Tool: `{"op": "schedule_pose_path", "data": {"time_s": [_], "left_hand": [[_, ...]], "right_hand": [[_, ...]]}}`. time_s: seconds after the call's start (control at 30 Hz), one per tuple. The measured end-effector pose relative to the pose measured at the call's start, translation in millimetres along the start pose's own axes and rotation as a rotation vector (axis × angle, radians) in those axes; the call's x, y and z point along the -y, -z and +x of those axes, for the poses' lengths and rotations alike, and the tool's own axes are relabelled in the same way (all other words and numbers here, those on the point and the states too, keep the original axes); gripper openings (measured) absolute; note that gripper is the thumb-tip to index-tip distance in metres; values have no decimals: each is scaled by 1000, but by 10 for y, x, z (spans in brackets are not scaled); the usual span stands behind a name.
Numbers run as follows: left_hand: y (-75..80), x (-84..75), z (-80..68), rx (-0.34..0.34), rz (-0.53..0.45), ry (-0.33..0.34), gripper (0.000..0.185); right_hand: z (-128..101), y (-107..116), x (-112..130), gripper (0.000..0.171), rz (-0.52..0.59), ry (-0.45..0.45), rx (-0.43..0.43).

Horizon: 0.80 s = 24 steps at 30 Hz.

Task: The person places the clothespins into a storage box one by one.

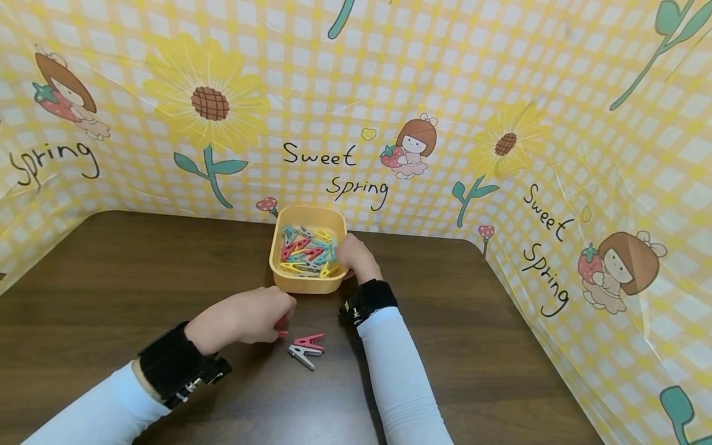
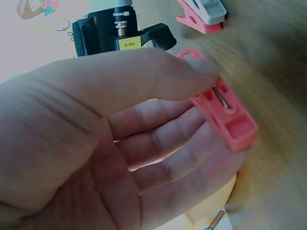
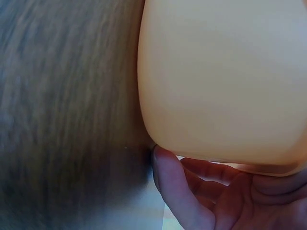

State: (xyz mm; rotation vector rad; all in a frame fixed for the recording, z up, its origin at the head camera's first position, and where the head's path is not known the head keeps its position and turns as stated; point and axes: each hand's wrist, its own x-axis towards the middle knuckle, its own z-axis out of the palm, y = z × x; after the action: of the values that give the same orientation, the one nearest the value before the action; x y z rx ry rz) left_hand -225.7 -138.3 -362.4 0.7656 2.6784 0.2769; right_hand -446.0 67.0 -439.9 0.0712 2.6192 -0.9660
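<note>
1. The left hand (image 1: 245,321) pinches a red clothespin (image 2: 223,112) just above the wooden table (image 1: 111,272).
2. The right hand (image 1: 356,256) grasps the yellow tub (image 1: 308,284) of mixed clothespins.
3. Red (image 1: 309,340) and grey (image 1: 303,354) clothespins lie between the hands.

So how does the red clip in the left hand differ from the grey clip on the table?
The red clip is pinched in the left hand; the grey clip lies loose on the table, untouched. The red clip is coral red, the grey clip pale grey. Both are small plastic spring clips outside the yellow tub.
</note>
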Motion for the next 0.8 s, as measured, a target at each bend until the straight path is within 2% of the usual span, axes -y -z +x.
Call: {"op": "schedule_pose_path", "data": {"time_s": [0.07, 0.1, 0.13, 0.27, 0.37, 0.53, 0.67, 0.8], "left_hand": [[5, -4, 7, -4, 1, -4, 22], [9, -6, 8, -5, -2, -7, 22], [12, -5, 10, -5, -4, -10, 22], [52, -3, 3, -10, -15, -38, 20], [117, -5, -22, -21, -39, -90, 18], [339, -1, 28, -61, -112, -205, 11], [590, 121, 212, -117, -175, -230, 26], [788, 322, 542, -164, -247, -179, 34]], "right_hand": [[150, -69, -40, 44, -33, -9, -29], [72, -48, 16, 45, -36, -20, -25], [106, -60, -1, 44, -41, -18, -35], [-149, 25, 89, 41, -22, -6, -18], [-436, 86, 198, 38, -18, 12, -15], [-530, 94, 226, 36, -55, 29, -40], [-498, 93, 214, 32, -33, 60, -36], [-483, 88, 189, 30, -33, 52, -33]]}}
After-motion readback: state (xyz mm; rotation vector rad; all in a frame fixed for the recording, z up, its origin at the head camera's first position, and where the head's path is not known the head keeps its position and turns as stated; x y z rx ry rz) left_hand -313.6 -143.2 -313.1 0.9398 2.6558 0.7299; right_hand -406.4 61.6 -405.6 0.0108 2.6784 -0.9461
